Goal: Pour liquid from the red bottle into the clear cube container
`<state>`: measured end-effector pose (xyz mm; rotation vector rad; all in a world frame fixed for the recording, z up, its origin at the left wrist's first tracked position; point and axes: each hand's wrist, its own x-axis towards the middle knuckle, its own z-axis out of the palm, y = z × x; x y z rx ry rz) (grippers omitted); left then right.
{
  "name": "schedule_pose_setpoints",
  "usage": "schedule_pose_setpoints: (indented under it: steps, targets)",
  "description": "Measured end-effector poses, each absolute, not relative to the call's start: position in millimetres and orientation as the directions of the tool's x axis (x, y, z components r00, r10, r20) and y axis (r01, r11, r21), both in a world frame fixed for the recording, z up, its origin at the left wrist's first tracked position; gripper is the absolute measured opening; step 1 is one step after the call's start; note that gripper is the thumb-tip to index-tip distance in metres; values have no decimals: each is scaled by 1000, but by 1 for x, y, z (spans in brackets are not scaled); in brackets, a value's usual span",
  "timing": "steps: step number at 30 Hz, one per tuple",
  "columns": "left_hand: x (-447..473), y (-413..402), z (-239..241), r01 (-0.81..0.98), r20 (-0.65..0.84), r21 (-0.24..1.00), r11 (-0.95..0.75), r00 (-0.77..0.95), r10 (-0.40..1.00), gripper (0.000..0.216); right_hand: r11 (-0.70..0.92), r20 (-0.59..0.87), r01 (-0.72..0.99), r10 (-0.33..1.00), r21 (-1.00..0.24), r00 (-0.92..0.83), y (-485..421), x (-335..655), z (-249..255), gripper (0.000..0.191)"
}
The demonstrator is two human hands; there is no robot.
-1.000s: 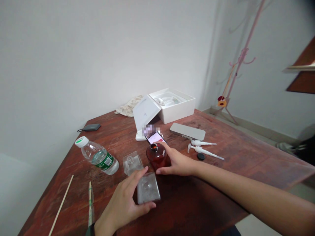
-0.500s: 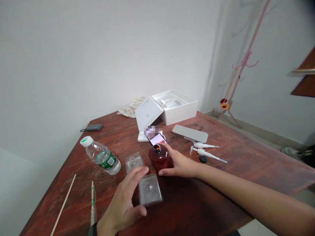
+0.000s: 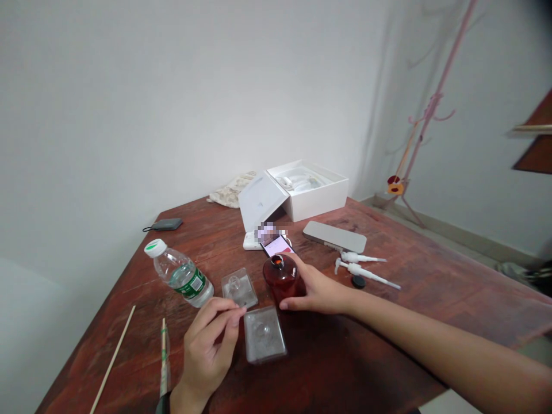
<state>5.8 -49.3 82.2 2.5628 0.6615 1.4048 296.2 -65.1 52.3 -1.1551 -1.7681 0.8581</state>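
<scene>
My right hand [image 3: 319, 290] is wrapped round a squat red-brown bottle [image 3: 281, 277] with an open neck, standing upright on the dark wooden table [image 3: 388, 310]. My left hand [image 3: 207, 351] hovers just left of a clear square bottle [image 3: 264, 333], fingers curled with the tips pinched together; nothing shows between them. A second clear square bottle [image 3: 239, 287] stands just beyond the fingertips.
A water bottle [image 3: 181, 275] lies on its side at left. Chopsticks [image 3: 163, 356] and a wooden stick [image 3: 112, 359] lie near the front left edge. Two white pump heads [image 3: 366, 270], a black cap [image 3: 357, 281], a phone [image 3: 276, 245], a grey case [image 3: 334, 236] and an open white box [image 3: 302, 192] sit behind.
My left hand has let go of the nearer clear bottle and drawn back to the left, fingers curling into a pinch. My right hand stays on the red-brown bottle.
</scene>
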Motion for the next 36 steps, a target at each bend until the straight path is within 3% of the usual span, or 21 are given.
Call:
schedule_pose_setpoints:
  steps: [20,36]
  targets:
    - [7,-47,76,221,717,404,-888,526,457,22,304,238,348,946,-887,-219,-67,294,57,101]
    - [10,-48,75,273,723,393,-878,499,478,20,332,266,342,937,-879,-226,-67,295,53,103]
